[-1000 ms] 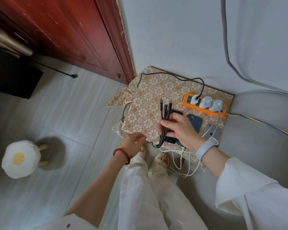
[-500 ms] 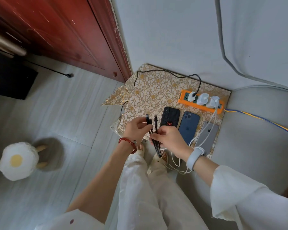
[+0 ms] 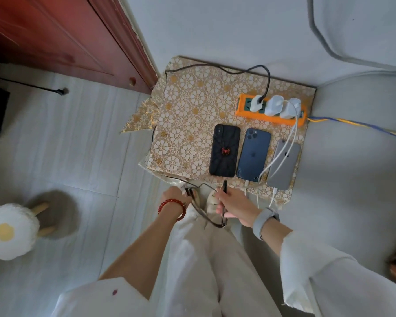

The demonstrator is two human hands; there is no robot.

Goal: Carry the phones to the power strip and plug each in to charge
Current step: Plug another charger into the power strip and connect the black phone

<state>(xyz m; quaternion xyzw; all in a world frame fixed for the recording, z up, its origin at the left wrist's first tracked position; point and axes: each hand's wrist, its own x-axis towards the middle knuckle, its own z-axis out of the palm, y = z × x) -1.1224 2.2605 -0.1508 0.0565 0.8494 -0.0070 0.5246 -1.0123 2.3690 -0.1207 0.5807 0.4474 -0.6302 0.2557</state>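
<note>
Three phones lie face down side by side on a flower-patterned cloth [image 3: 192, 106]: a black phone with a red spider [image 3: 225, 150], a dark blue phone [image 3: 253, 154] and a grey phone [image 3: 284, 164]. Behind them sits an orange power strip [image 3: 270, 110] with three white chargers plugged in. White cables run from the strip to the bottom ends of the blue and grey phones. My right hand [image 3: 236, 207] grips a black cable plug [image 3: 224, 187] pointed at the black phone's bottom edge, just short of it. My left hand [image 3: 175, 197] holds the other black cable ends.
A red-brown wooden door [image 3: 55, 37] stands at the upper left. A fried-egg plush stool [image 3: 8, 231] sits on the floor at the left. A yellow-blue cord [image 3: 361, 128] runs right from the strip. My feet are at the cloth's near edge.
The bundle of black cables has been split between my hands and lowered. My right hand now holds a single plug near the black phone. All three phones lie uncovered.
</note>
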